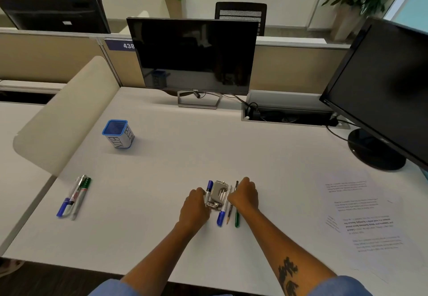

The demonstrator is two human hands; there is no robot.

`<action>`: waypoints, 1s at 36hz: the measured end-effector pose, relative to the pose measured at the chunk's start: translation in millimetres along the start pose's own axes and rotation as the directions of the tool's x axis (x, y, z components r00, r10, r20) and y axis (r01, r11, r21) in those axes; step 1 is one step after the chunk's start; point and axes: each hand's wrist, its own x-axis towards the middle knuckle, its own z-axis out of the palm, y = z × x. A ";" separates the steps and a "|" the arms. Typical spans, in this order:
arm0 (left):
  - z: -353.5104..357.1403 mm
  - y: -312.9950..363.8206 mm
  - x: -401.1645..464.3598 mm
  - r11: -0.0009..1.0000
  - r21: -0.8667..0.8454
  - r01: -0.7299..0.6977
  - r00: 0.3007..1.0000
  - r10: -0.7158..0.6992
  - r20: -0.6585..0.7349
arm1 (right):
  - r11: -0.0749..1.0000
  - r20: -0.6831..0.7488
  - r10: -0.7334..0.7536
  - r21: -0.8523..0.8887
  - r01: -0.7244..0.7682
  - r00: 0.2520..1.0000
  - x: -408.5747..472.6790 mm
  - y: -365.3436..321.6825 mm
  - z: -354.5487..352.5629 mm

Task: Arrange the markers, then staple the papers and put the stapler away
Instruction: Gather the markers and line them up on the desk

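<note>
The white counter (162,168) carried everything. The papers (361,221) lay fanned and loose at its right edge, well apart from the hands, not yet stapled. A blue bin (118,134) stood far left, and a small bundle of markers (74,196) lay nearer the left edge. In the middle, the left hand (196,205) and right hand (245,195) pressed in from either side on the grey stapler (217,195) and the pens (228,207) beside it, fingers curled closed against the cluster. Squeezed unevenly, I judged, a pen could roll free toward the front edge.
</note>
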 end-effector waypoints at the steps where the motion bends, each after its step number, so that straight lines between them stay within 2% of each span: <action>1: -0.4 -0.5 0.2 1.000 0.001 0.003 1.000 -0.003 0.000 | 1.000 -0.001 0.002 -0.003 -0.002 1.000 0.3 -1.1 0.4; 11: -5.7 -4.3 2.7 1.000 -0.010 0.025 1.000 -0.025 0.009 | 0.997 -0.038 -0.010 -0.072 0.007 0.999 -0.6 0.3 -2.7; 20: -10.5 -8.6 4.5 0.998 -0.020 0.051 0.998 -0.050 0.035 | 0.998 -0.048 0.059 0.002 -0.059 0.997 1.5 -0.7 -8.1; 36: -10.3 -9.8 1.5 0.997 -0.028 0.073 0.994 -0.071 0.085 | 0.993 -0.008 0.118 0.006 -0.118 0.993 -11.5 -11.2 -11.0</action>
